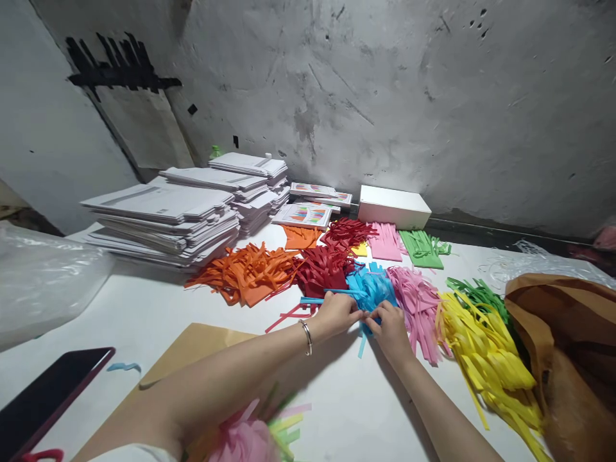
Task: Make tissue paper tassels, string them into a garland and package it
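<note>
A heap of blue strips (370,285), paper by the look of them, lies in the middle of a row of coloured fringe piles. My left hand (335,314), below a silver bracelet, is closed at its near edge, with a few blue strips poking out to the left. Close beside it, my right hand (391,327) pinches at the same blue strips, and the fingertips of both hands nearly meet. Dark red strips (325,266) border the blue on the left, pink strips (418,305) on the right. Exactly how many strips the fingers hold is hidden.
Orange strips (250,273) lie left, yellow strips (491,346) right, beside a brown bag (553,333). Stacked white cards (168,212), printed boxes (305,215) and a white box (394,205) stand behind. A phone (52,391) and brown envelope (192,346) lie near left. A pink bundle (245,439) sits in front.
</note>
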### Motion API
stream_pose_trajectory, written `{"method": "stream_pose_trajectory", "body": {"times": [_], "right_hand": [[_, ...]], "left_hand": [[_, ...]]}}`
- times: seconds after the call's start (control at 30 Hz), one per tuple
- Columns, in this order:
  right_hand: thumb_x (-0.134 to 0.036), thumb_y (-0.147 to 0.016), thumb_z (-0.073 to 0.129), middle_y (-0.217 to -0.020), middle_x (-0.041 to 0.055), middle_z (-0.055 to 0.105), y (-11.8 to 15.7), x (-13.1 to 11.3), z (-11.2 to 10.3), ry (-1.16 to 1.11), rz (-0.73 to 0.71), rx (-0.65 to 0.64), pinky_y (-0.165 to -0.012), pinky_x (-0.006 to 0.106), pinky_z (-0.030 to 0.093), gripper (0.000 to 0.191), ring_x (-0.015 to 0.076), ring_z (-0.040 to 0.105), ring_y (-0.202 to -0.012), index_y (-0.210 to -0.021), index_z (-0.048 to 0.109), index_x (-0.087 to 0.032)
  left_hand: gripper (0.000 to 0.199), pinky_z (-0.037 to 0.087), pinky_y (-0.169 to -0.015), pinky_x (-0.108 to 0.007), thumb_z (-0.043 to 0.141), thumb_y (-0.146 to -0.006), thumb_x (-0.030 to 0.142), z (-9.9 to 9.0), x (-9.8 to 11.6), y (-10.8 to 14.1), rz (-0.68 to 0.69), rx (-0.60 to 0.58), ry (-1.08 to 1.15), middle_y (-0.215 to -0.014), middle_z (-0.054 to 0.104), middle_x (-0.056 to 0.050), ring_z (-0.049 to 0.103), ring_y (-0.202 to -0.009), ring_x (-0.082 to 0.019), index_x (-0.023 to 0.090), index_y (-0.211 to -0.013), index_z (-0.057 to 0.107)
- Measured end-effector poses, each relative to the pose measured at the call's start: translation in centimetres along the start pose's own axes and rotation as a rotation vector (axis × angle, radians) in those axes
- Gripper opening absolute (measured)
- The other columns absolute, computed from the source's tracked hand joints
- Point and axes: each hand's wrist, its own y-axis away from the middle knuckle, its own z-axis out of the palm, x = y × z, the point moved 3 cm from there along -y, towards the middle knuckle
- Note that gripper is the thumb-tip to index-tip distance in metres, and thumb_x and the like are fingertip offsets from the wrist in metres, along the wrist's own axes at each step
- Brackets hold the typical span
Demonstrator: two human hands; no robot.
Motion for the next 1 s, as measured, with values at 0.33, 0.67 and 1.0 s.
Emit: {"method": "stream_pose_trajectory", "body": {"times": [0.33, 0.67, 1.0], "right_hand": [[-0.039, -0.095, 0.059, -0.075, -0.0019, 0.059, 0.8, -0.2, -1.6, -0.234, 0.120, 0.138, -0.066, 0.028, 0.047, 0.029, 0.0135, 0.059, -0.070, -0.076, 0.059, -0.017], [-0.031, -0.090, 0.053, -0.080, 0.0036, 0.061, 2.0, -1.2, -3.3, -0.244, 0.124, 0.304, -0.071, 0.032, 0.046, 0.018, 0.0207, 0.057, -0.079, -0.074, 0.053, -0.022], [-0.024, -0.086, 0.053, -0.074, 0.0015, 0.058, 2.7, -0.9, -5.4, -0.164, 0.152, 0.411, -0.069, 0.032, 0.043, 0.014, 0.0201, 0.053, -0.074, -0.071, 0.050, -0.024]], "left_hand": [[0.016, 0.037, -0.082, -0.039, 0.053, -0.093, 0.021, -0.5, 1.1, 1.4, 0.144, 0.079, -0.115, -0.093, 0.071, -0.009, 0.063, -0.091, -0.025, 0.016, -0.088, 0.067], [0.017, 0.036, -0.077, -0.034, 0.057, -0.097, 0.031, 0.8, 2.7, 1.3, 0.450, 0.059, -0.167, -0.098, 0.067, -0.008, 0.059, -0.094, -0.024, 0.019, -0.096, 0.069], [0.022, 0.043, -0.073, -0.032, 0.052, -0.096, 0.023, -1.2, 1.7, -0.4, 0.249, 0.233, -0.189, -0.086, 0.066, -0.008, 0.061, -0.083, -0.021, 0.017, -0.081, 0.066]]}}
